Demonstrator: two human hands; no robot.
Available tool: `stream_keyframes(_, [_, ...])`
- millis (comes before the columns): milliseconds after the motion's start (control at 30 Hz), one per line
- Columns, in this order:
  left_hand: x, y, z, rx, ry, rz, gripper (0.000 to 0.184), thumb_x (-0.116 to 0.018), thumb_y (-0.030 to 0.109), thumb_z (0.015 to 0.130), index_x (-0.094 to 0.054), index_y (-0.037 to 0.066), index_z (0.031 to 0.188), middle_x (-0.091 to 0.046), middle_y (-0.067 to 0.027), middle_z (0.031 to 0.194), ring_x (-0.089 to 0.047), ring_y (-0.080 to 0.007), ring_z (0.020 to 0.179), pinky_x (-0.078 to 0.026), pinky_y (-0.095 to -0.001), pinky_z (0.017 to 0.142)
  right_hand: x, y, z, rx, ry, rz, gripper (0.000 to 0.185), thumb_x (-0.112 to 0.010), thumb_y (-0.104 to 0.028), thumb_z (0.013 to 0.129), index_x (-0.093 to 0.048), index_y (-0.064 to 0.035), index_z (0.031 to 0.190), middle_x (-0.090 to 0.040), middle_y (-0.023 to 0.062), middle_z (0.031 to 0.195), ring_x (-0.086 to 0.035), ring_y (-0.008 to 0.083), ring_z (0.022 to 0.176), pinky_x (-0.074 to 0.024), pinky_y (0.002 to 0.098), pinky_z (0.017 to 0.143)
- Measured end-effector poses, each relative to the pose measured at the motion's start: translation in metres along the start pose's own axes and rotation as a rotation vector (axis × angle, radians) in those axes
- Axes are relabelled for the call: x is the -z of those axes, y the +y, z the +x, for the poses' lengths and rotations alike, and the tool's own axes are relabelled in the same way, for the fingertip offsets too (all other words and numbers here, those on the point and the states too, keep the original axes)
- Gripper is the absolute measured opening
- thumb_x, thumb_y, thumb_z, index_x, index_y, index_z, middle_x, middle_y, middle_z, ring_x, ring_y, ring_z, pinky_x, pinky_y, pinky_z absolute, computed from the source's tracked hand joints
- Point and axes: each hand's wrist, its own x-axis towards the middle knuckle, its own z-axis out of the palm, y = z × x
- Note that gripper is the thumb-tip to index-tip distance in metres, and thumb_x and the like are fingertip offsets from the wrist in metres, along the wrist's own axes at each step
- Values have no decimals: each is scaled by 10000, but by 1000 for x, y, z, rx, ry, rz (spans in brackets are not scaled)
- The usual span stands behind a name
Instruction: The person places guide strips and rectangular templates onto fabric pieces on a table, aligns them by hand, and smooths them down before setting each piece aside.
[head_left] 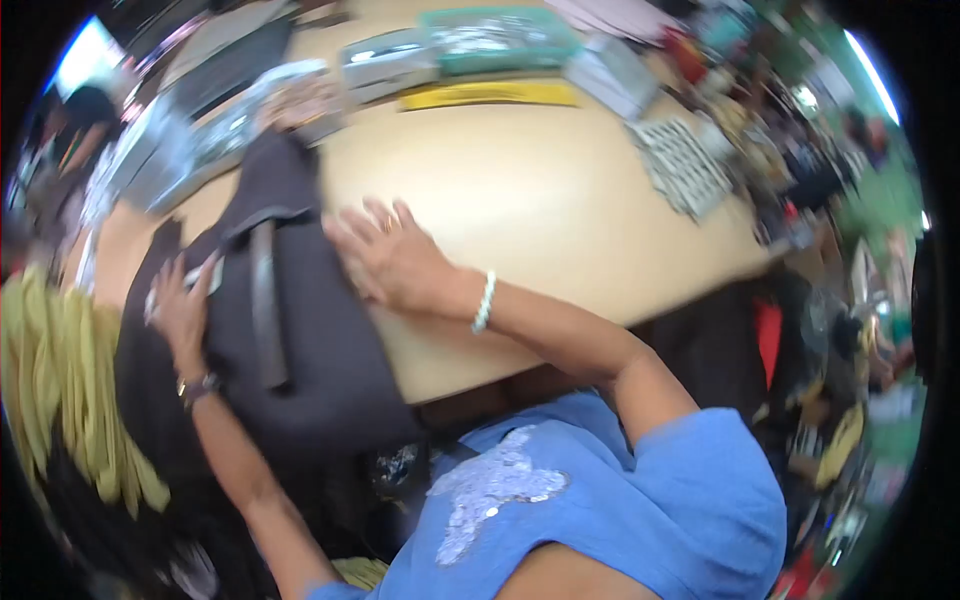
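Observation:
A dark garment [330, 350] is spread over the left part of the table, its lower end hanging past the front edge. Down its middle runs a narrow dark strip [266, 310], perhaps a placket or belt. On the garment's left side rests my left hand [182, 312], fingers spread, with a small whitish piece [213, 277] beside and partly under them; what it is I cannot make out. My right hand [395, 262] lies flat at the garment's right edge, fingers stretched out over cloth and tabletop. Neither hand is closed around anything. The picture is somewhat blurred.
Along the back of the pale table [520, 220] are a green tray [500, 42], a grey box [388, 65] and a yellow strip [488, 95]. A patterned stack [682, 165] lies back right. Yellow-green cloth [70, 380] hangs at the left. People appear at far left.

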Motion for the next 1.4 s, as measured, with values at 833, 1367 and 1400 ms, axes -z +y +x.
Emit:
stream_keyframes(833, [106, 216, -108, -562, 243, -401, 627, -594, 300, 869, -334, 103, 1404, -343, -119, 1443, -296, -290, 1344, -164, -570, 1067, 82, 192, -465, -1450, 395, -443, 397, -367, -312, 966, -505, -130, 1291, -423, 84, 1392, -333, 298, 1314, -242, 503, 1061])
stream_keyframes(1367, [84, 336, -214, -673, -286, -681, 602, -606, 297, 847, -396, 70, 1363, -357, -150, 1423, -276, -344, 1341, -141, -561, 1070, 77, 220, -510, -1238, 804, -135, 226, -507, -122, 875, -663, -55, 1025, -659, 152, 1015, -574, 372, 1039, -376, 377, 1002])
stream_keyframes(1400, [84, 337, -214, -676, -289, -679, 597, -606, 297, 847, -401, 69, 1360, -359, -151, 1421, -278, -345, 1339, -143, -562, 1069, 80, 221, -508, -1183, 933, -147, 195, -562, -154, 870, -661, 15, 873, -674, 89, 742, -645, 284, 776, -455, 274, 849])
